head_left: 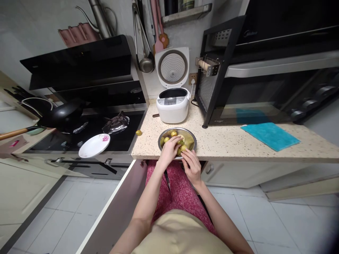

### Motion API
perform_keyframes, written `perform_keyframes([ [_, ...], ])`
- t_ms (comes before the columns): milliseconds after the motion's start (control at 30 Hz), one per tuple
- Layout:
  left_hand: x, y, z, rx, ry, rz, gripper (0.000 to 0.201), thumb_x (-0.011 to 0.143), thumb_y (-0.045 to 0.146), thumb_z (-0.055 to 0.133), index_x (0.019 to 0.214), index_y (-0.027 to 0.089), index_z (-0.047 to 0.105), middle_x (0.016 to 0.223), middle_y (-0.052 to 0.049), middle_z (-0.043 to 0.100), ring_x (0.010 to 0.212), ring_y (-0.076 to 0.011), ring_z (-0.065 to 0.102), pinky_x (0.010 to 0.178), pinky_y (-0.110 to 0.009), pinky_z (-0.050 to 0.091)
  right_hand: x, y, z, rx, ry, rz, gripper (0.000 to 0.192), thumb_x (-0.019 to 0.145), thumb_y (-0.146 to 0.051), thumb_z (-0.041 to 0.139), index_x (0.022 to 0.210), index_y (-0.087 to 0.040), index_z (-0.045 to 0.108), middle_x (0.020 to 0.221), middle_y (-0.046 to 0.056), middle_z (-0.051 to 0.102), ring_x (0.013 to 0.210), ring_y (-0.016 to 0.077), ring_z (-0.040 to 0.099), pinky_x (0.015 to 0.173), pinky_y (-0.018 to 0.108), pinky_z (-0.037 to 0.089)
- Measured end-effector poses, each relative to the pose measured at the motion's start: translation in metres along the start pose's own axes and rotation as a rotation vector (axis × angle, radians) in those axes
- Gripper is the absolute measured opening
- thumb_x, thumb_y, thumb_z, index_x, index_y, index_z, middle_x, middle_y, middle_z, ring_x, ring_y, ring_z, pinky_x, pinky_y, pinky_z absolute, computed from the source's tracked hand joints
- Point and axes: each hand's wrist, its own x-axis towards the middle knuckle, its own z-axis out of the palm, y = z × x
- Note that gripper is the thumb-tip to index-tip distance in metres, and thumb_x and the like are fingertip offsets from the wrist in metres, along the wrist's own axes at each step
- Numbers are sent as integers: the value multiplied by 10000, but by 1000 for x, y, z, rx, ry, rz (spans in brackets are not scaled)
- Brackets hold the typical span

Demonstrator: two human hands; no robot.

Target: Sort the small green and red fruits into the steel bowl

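An open rice cooker (173,104), a white plate (94,145) and a teal cloth (270,135) sit around.

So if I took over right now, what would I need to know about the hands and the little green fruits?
Left hand: reaching into the metal bowl, fingers on the fruits; whether it grips one cannot be told.
Right hand: at the bowl's near rim, fingertips touching a fruit.
Fruits: several small yellow-green ones in the bowl, at the counter edge. One stray fruit lies left of the bowl, by the stove.
White plate: on the stove, nothing on it.
Done: fruits gathered in the bowl. Left: the handling in the bowl and the stray fruit.
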Motion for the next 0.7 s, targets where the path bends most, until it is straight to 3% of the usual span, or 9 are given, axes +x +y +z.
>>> perform_keyframes([
  [133,-4,1,-5,-12,74,17,360,991,114,560,1313,224,677,1400,-112,677,1312,-261,648,1145,-493,520,0,0,0,-21,-12,6,337,1014,-129,544,1289,-223,716,1193,100,778,1236,241,707,1164,521,518],
  [300,-19,-9,-29,4,237,-22,381,1026,185,524,1392,235,619,1451,-109,629,1365,-243,597,1202,-486,469,0,1,-1,-36,-33,10,342,1019,-131,517,1285,-219,713,1204,105,774,1240,242,705,1168,534,512],
  [467,-40,-54,-51,129,426,-154,371,1029,245,514,1390,219,598,1448,-145,599,1390,-272,559,1213,-498,439,-2,1,1,-10,-3,-1,360,994,-102,554,1304,-219,697,1210,105,768,1248,247,698,1170,537,508],
  [700,-44,-127,-71,257,514,-378,613,930,182,590,1520,146,425,1586,-237,359,1537,-360,346,1267,-567,313,-6,1,5,-4,-6,27,361,983,-103,554,1292,-224,697,1199,100,761,1238,253,697,1184,564,482],
])
